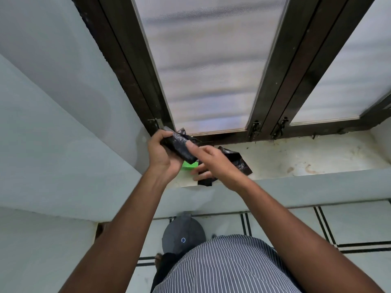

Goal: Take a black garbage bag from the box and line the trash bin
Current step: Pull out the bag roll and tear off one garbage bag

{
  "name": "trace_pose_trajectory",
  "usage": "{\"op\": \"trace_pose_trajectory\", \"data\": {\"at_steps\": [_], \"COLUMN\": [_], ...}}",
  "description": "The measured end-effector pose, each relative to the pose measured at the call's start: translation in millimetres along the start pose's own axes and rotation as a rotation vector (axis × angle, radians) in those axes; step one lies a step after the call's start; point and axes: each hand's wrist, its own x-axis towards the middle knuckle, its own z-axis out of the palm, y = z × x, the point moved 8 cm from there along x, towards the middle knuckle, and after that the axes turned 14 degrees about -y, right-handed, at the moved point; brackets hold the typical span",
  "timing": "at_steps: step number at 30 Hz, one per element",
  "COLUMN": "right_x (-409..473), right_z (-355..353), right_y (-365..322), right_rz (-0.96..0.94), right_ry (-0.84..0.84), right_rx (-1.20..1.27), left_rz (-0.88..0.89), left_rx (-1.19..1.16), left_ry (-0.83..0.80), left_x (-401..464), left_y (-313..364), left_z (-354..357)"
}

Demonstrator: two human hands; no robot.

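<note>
- A dark-framed window (211,66) with frosted panes rises above a stained white sill (306,155).
- The grey trash bin (183,233) stands on the tiled floor (349,225) below the sill, its lid on.
- A black garbage bag (237,161) lies crumpled on the sill beside a green box (189,165).
- The left hand (161,154) grips a roll of black bags (179,145) above the box.
- The right hand (213,163) has relaxed fingers, thumb touching the roll.
</note>
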Motion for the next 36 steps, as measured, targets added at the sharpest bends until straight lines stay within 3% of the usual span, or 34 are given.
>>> {"op": "trace_pose_trajectory", "data": {"at_steps": [4, 11, 17, 22, 25, 32, 36], "right_x": [1.6, 0.3, 3.0, 7.8, 8.6, 7.0, 7.6], "right_z": [1.9, -22.3, -31.2, -16.2, -13.2, -11.3, -10.8], "right_y": [1.4, -9.3, -19.0, -1.8, 6.6, 14.1, 12.3], "right_rz": [-0.122, -0.187, -0.211, -0.150, -0.148, -0.136, -0.156], "right_ry": [-0.065, -0.088, -0.110, -0.043, -0.063, -0.080, -0.091], "right_rx": [0.203, 0.186, 0.366, 0.329, 0.355, 0.429, 0.446], "left_rz": [-0.047, -0.105, -0.176, -0.263, -0.306, -0.054, -0.068], "left_rx": [0.160, 0.588, 0.637, 0.765, 0.870, 1.212, 1.270], "left_ry": [-0.110, -0.134, -0.134, -0.217, -0.182, -0.031, -0.043], "left_x": [-7.6, -18.8, -27.3, -28.7, -32.0, -20.2, -18.4], "left_y": [-2.1, 21.6, 25.9, 12.9, 12.6, 40.5, 41.1], "left_z": [9.6, -0.2, -1.1, 6.4, 10.9, 12.8, 21.9]}}
